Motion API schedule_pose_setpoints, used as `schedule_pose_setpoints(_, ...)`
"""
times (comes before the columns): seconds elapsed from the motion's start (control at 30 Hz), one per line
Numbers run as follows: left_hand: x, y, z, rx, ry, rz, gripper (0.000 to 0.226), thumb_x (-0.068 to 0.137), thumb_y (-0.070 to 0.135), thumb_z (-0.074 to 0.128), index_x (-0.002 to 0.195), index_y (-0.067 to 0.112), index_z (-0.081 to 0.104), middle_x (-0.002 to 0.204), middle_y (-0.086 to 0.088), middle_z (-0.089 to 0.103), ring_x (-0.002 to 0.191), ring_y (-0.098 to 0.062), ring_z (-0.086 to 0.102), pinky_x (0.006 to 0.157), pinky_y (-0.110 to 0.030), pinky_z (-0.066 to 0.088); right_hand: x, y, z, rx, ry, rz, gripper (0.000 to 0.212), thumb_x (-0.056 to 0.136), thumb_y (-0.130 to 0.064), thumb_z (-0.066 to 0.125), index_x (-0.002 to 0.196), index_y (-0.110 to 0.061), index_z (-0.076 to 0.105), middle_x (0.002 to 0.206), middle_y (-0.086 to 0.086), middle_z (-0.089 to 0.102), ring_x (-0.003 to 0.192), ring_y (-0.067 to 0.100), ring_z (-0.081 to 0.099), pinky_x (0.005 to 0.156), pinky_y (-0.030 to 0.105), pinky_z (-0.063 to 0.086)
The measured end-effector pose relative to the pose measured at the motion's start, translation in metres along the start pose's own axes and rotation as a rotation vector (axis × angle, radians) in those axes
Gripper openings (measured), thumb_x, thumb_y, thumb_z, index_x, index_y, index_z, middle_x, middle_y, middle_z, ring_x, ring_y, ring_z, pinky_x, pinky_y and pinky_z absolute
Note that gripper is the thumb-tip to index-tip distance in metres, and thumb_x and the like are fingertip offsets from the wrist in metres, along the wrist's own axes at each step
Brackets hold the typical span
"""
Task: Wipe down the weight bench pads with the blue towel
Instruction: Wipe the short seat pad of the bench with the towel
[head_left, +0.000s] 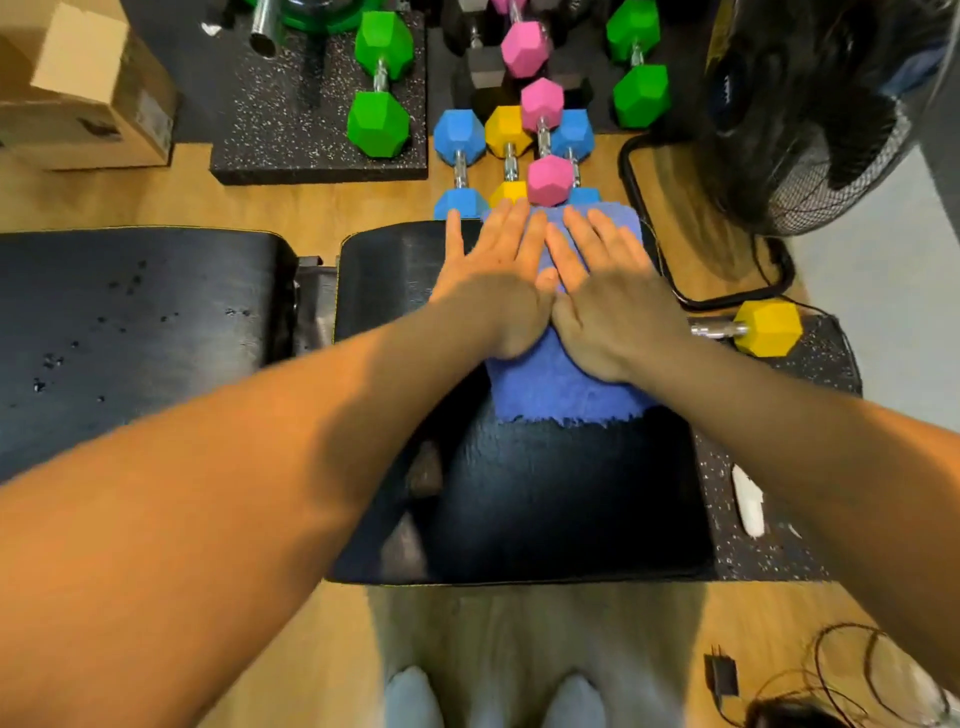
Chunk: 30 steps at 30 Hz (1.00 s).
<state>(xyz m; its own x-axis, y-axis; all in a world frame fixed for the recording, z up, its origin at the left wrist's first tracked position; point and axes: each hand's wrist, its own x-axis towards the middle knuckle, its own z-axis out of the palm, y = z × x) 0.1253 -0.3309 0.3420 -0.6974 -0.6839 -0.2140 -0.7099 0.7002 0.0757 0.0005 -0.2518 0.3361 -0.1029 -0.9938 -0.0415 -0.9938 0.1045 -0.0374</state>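
Left hand (493, 280) and right hand (608, 301) lie flat, fingers straight, gripping nothing, pressing the blue towel (561, 384) onto the far end of the short pad (561, 499), presumably spreading pressure for 1 broad stroke.

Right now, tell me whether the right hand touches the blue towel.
Touching. The head view shows the right hand flat, fingers straight, on the blue towel over the bench pad.
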Motion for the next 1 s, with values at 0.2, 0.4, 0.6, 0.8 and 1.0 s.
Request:
schedule_pose_setpoints(0.2,0.056,-0.003,-0.025,-0.07,-0.256,-0.142,0.057,0.098,0.045,0.012,0.141,0.012,0.028,0.15,-0.013,0.032,0.137,-0.034,0.029,0.111,-0.063,0.007,0.045,0.027,-0.008,0.007,-0.043,-0.046,0.06,0.087,-0.043,0.016,0.138,-0.019,0.036,0.129,0.016,0.051,0.114,0.035,0.045,0.095,0.044,0.032)
schedule_pose_setpoints(0.4,0.033,0.021,-0.014,0.063,-0.118,-0.187,0.058,0.099,0.039,0.009,0.15,0.013,0.01,0.16,-0.009,0.005,0.145,-0.035,-0.004,0.11,-0.065,-0.007,0.03,0.035,0.005,0.069,0.079,-0.001,0.051,0.092,-0.037,0.028,0.139,-0.019,0.039,0.13,0.019,0.051,0.12,0.037,0.045,0.1,0.045,0.03)
schedule_pose_setpoints(0.6,-0.065,0.068,0.021,-0.062,0.093,-0.125,0.061,0.099,0.036,0.011,0.15,0.003,0.005,0.159,-0.016,-0.002,0.146,-0.028,-0.008,0.116,-0.055,-0.003,-0.084,0.001,0.01,0.188,0.114,0.104,0.056,0.097,-0.036,0.026,0.147,-0.01,0.029,0.154,0.023,0.021,0.143,0.037,0.016,0.117,0.052,0.013)
schedule_pose_setpoints(0.8,-0.219,0.115,0.055,-0.118,0.114,-0.129,0.063,0.093,0.032,0.028,0.145,-0.005,0.026,0.154,-0.024,0.018,0.144,-0.038,0.013,0.11,-0.058,0.018,-0.224,-0.049,0.008,0.146,-0.015,-0.052,0.057,0.094,-0.035,0.042,0.145,-0.008,0.035,0.153,0.026,0.02,0.143,0.04,0.013,0.113,0.056,0.02)
schedule_pose_setpoints(1.0,-0.231,0.123,0.062,-0.092,0.082,-0.185,0.068,0.092,0.042,0.034,0.143,-0.002,0.032,0.152,-0.026,0.023,0.142,-0.041,0.018,0.107,-0.065,0.015,-0.233,-0.031,0.013,0.107,-0.063,-0.211,0.059,0.09,-0.038,0.045,0.141,-0.009,0.042,0.151,0.024,0.027,0.142,0.04,0.021,0.113,0.053,0.021)
